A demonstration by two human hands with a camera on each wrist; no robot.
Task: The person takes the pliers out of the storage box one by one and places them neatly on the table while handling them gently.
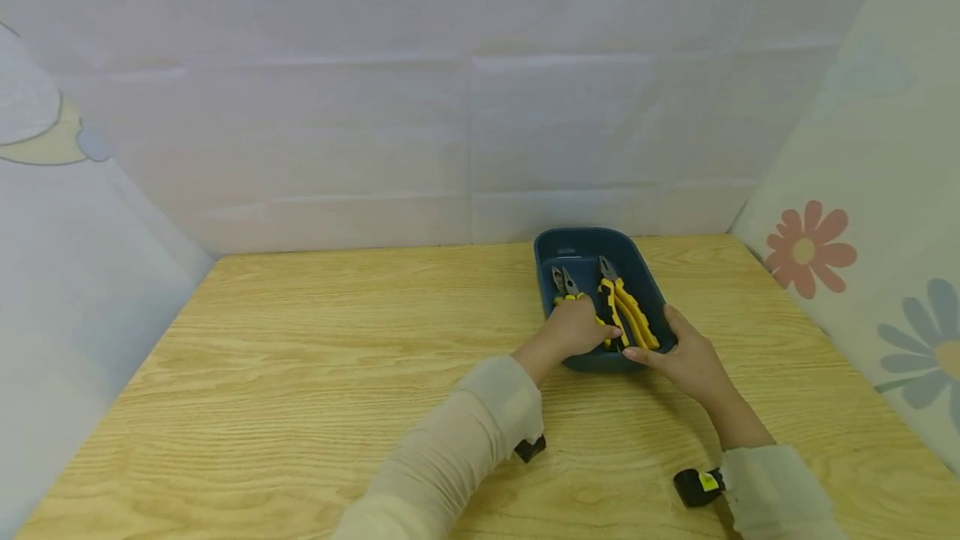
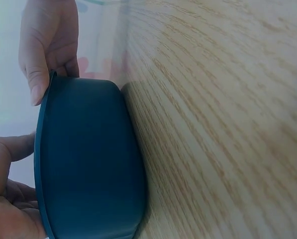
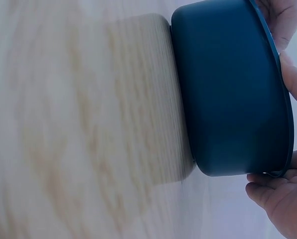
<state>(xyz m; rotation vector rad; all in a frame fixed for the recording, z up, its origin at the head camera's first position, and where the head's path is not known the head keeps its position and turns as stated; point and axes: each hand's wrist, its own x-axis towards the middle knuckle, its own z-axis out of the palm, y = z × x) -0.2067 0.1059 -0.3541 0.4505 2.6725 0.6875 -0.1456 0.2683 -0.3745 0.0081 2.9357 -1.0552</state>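
A dark blue tray [image 1: 587, 361] [image 2: 88, 159] [image 3: 228, 89] stands on the table with several yellow-and-black pliers in it. On its right side lie pliers [image 1: 635, 319] with both handles bare. My left hand [image 1: 572, 330] [image 2: 9, 199] reaches over the front-left rim and covers the handles of the left pliers [image 1: 570, 283]; its thumb is extended, its other fingers are largely hidden, and its hold cannot be seen. My right hand [image 1: 692, 361] [image 2: 49, 40] [image 3: 290, 204] grips the tray's front-right corner, thumb over the rim, fingers against the outer side.
The wooden table [image 1: 300, 357] extends left and in front of the tray. Pale sheeting [image 1: 375, 132] hangs behind, and a flower-printed sheet [image 1: 840, 157] runs along the right edge. Black wrist devices [image 1: 693, 487] sit beneath both forearms.
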